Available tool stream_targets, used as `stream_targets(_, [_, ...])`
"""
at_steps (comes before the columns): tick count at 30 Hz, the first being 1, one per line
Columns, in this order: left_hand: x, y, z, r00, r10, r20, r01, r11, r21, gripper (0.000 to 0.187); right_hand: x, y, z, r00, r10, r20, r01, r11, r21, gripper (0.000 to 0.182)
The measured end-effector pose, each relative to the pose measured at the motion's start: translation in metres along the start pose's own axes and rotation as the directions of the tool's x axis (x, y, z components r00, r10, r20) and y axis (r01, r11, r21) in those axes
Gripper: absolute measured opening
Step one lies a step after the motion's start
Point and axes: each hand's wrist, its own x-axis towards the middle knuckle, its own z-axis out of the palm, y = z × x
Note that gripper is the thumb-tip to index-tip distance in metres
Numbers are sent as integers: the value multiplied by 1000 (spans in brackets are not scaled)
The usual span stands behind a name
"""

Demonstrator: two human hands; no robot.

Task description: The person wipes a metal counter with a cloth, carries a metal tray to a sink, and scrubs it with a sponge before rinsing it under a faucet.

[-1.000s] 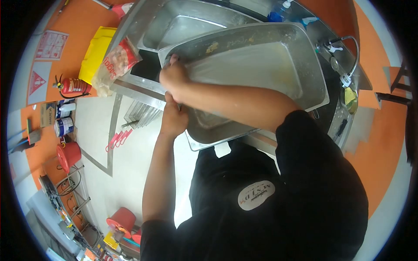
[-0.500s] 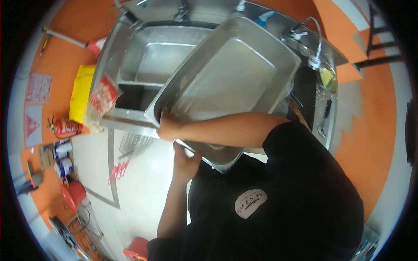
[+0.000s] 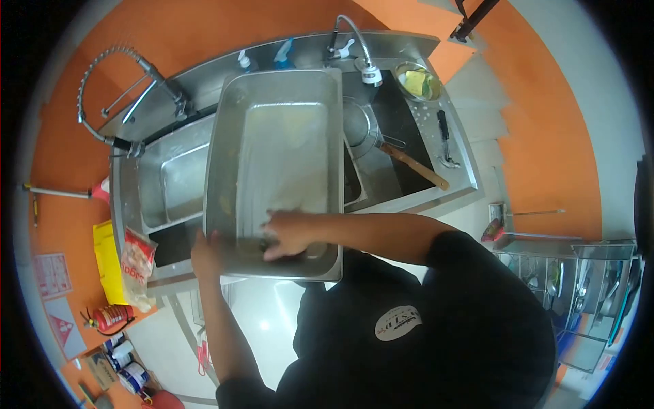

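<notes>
A deep rectangular steel pan lies across the sink unit, its long sides running away from me. My left hand grips its rim at the near left corner. Inside the pan, my right hand reaches down near the closest end, its fingers curled and blurred over a small dark patch. What that hand holds, I cannot tell. A thin wet or soapy film shows on the pan's floor.
Left of the pan is a sink basin with a spring-hose faucet. To the right sit a wood-handled strainer, a bowl with a sponge and a black-handled tool. A plastic bag hangs at the left edge.
The pan has turned from a slant to nearly straight and rests lower. My right hand has moved from its left rim into its inside, while my left hand has shifted left along the rim.
</notes>
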Motion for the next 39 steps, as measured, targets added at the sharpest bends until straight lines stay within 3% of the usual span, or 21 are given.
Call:
stream_targets(3, [-4,12,1,1000,2,-14,-2,1000,18,31,-69,33,-82,864,158,-478,15,941,337,32])
stream_targets(4, [-6,16,3,1000,-3,-17,4,1000,21,31,-80,70,-89,653,175,-737,40,964,264,19])
stream_targets(5, [-8,21,5,999,3,-34,-3,1000,-14,30,-99,85,-117,490,431,-757,-64,885,462,14])
stream_targets(6, [-9,26,6,999,12,-47,-14,999,-45,30,-106,140,-130,311,458,-833,68,863,500,13])
stream_targets(8, [-8,31,14,999,-45,-11,45,999,-12,30,-129,233,-164,-31,384,-923,-120,915,385,19])
stream_targets(11, [-9,39,25,993,-29,-118,35,998,51,38,-166,393,-207,-269,368,-890,-476,752,456,26])
stream_targets(14, [-16,51,18,994,-39,-105,39,999,-2,36,-187,453,-239,-120,354,-927,-633,693,347,43])
stream_targets(16, [-16,45,19,995,-24,-102,27,999,30,35,-186,466,-256,320,274,-907,-689,724,-24,59])
stream_targets(19, [-13,36,22,994,-17,-104,25,997,74,36,-163,501,-259,484,455,-748,-785,603,-141,63])
stream_targets(21, [-12,29,25,993,-66,-100,82,983,167,39,-144,541,-254,522,571,-633,-838,482,-256,63])
stream_targets(23, [-15,27,26,995,3,-103,-3,1000,-4,41,-147,553,-244,560,487,-670,-766,614,-193,46])
stream_targets(24, [-12,18,31,987,-121,-105,137,977,164,42,-148,574,-234,593,274,-757,-716,609,-340,43])
stream_targets(26, [-18,42,20,990,-117,-76,117,993,-5,42,-149,613,-241,551,80,-831,-660,651,-375,44])
stream_targets(27, [-16,35,23,986,-120,-112,129,989,72,39,-159,585,-259,580,162,-798,-708,584,-396,43])
stream_targets(28, [-14,28,25,990,-97,-107,100,995,27,37,-172,527,-271,316,372,-873,-689,722,58,40])
stream_targets(29, [-15,32,23,988,-126,-86,129,991,30,36,-184,525,-284,359,287,-888,-622,783,1,37])
stream_targets(31, [-17,35,18,986,-146,-80,145,989,-14,36,-199,464,-287,217,245,-945,-29,969,245,32])
stream_targets(33, [-17,37,18,987,-139,-76,135,989,-62,36,-207,337,-294,129,177,-976,-54,984,172,30])
stream_targets(35, [-17,36,18,990,-121,-74,119,992,-34,39,-193,257,-284,143,204,-968,239,943,234,30])
stream_targets(38, [-16,21,27,989,-67,-130,63,997,-39,42,-147,146,-249,532,279,-799,243,854,460,31])
stream_targets(39, [-16,22,25,989,-61,-132,55,997,-49,42,-118,119,-229,653,176,-737,343,799,495,31])
